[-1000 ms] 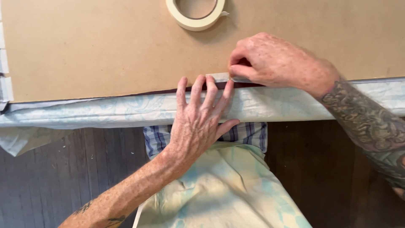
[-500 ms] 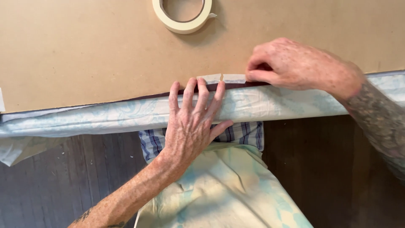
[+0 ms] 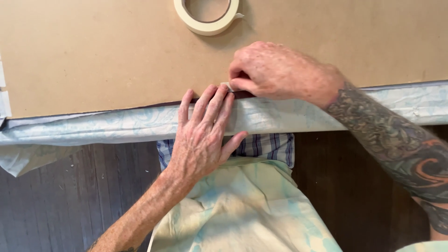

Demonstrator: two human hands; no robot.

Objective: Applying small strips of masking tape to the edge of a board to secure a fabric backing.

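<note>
From the head camera we look straight down on a brown board (image 3: 93, 51) whose near edge is wrapped in pale patterned fabric (image 3: 116, 123) that runs across the whole frame. Our left hand (image 3: 200, 135) lies flat on that fabric, all its fingers spread open and stretched, the fingertips reaching the board's edge and pressing the cloth down rather than gripping anything. Our right hand (image 3: 280, 72) sits just above it on the board, fingers curled closed, the thumb and forefinger pinching a small strip of tape (image 3: 227, 86) right where fabric meets board, touching the left fingertips. 1 roll of cream masking tape (image 3: 207, 16) rests on the board, well apart from both hands, at the top of the frame. At the far left edge, 2 short tape strips (image 3: 3, 88) sit on the board
</note>
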